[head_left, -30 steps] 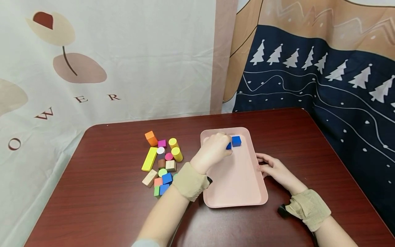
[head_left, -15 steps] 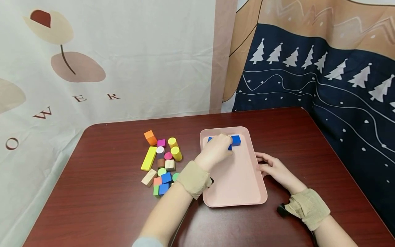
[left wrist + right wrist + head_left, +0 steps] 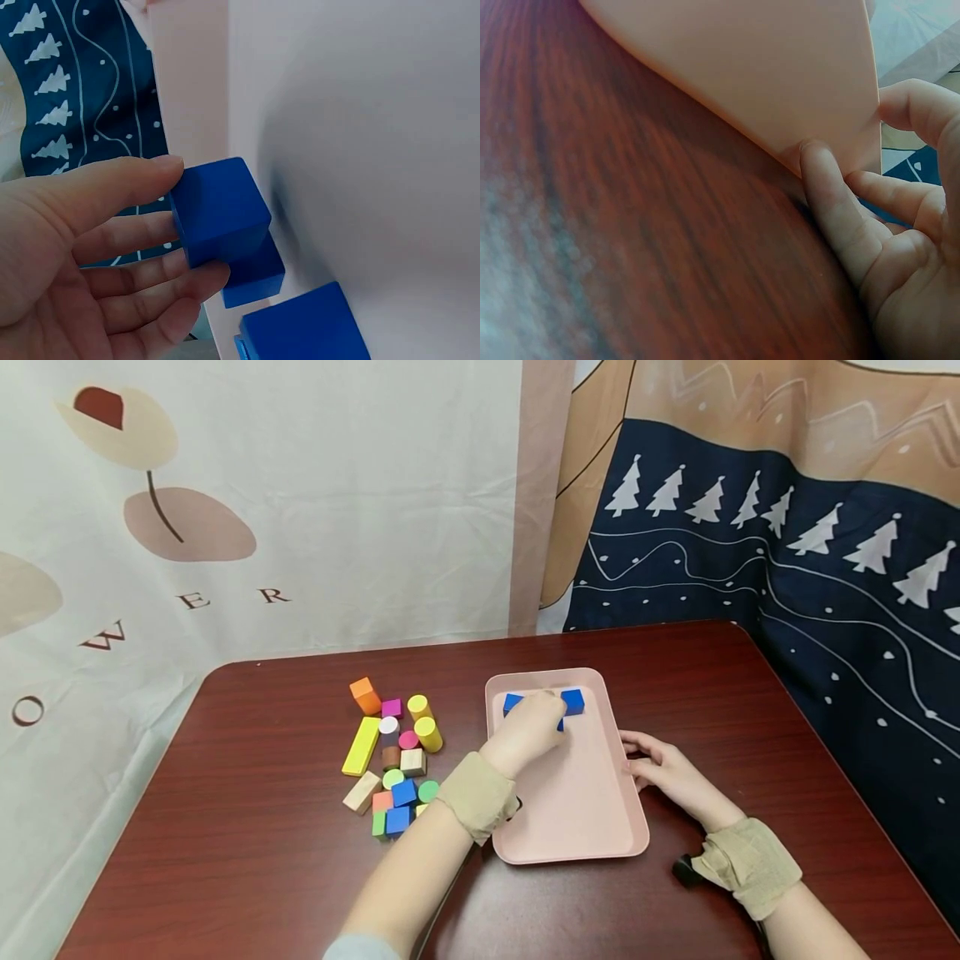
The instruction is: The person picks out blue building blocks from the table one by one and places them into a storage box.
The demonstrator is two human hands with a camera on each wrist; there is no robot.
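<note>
My left hand (image 3: 531,727) is over the upper part of a pink tray (image 3: 573,810). Between thumb and fingers it pinches a blue cube (image 3: 221,202), plain in the left wrist view but mostly hidden in the head view. Two more blue blocks lie in the tray: one (image 3: 572,702) to the right of the hand, another (image 3: 512,702) to its left, partly covered. My right hand (image 3: 667,772) touches the tray's right side from outside. In the right wrist view its fingertips (image 3: 817,157) rest against the tray's outer wall, fingers loosely bent.
Left of the tray lies a cluster of coloured blocks, among them a long yellow block (image 3: 362,746), an orange block (image 3: 365,696), yellow cylinders (image 3: 428,734) and blue cubes (image 3: 399,821). A dark red table (image 3: 247,793) bears everything; patterned cloths hang behind it.
My left hand has shifted slightly toward the near side with the blue cube, and the blue block to its left has come into sight. The right hand stays at the tray's side.
</note>
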